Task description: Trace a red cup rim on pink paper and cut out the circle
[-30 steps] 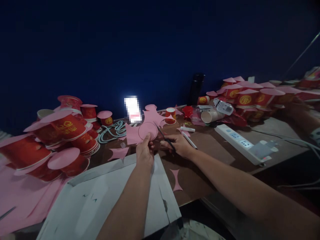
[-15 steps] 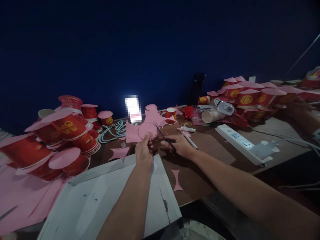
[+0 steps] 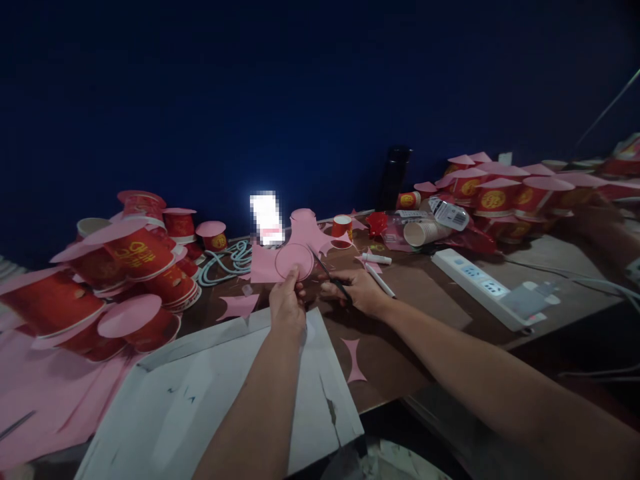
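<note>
A sheet of pink paper (image 3: 264,268) with a drawn circle on it is pinched in my left hand (image 3: 289,300), thumb on top near the circle's lower edge. My right hand (image 3: 361,293) grips dark-handled scissors (image 3: 330,275), whose blades point up and left along the right side of the circle. Whether the blades touch the paper is hard to tell. Behind the sheet lies more cut pink paper (image 3: 306,233), and a red paper cup (image 3: 343,225) stands just right of it.
Red cups topped with pink discs are piled at left (image 3: 137,250) and right (image 3: 495,193). A power strip (image 3: 473,280), white markers (image 3: 380,280), a bright phone (image 3: 267,217) and a coiled cable (image 3: 225,263) lie around. A white box lid (image 3: 220,393) sits in front.
The paper in my left hand has shifted very slightly left. My right hand and the scissors have stayed almost where they were.
</note>
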Tool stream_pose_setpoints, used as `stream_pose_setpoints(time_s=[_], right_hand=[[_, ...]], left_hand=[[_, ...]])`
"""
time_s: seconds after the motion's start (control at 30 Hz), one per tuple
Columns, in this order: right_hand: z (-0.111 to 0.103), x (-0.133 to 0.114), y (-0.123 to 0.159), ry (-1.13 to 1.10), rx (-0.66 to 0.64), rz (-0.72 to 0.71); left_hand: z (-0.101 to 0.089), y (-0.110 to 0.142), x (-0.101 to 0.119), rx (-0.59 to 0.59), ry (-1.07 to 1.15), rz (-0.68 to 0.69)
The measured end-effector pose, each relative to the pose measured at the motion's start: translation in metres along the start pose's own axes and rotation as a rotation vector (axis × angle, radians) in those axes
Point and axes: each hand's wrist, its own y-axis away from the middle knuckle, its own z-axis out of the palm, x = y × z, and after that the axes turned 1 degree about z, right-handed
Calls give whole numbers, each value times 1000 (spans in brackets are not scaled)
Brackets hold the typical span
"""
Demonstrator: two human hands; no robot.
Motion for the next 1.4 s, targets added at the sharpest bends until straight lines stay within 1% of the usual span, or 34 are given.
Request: stream_pose_setpoints(time_s=[0.23, 0.4, 0.6, 0.83, 1.13, 1.4], right_hand=[[-1, 5, -2, -17, -11, -5], [-1, 3, -1, -15, -15, -5], [0, -1, 1, 2, -7, 11], [0, 5, -1, 19, -47, -5], [-1, 2, 1, -16, -58, 31], [-2, 4, -1, 1, -34, 22]], left_hand=[[0, 0, 1, -8, -3, 11], [0, 2, 3, -4, -15, 7], [0, 1, 0, 37, -36, 23], [1, 3, 0, 66, -82, 23], [0, 4, -2, 9, -134, 47], [0, 1, -4, 13, -149, 66]])
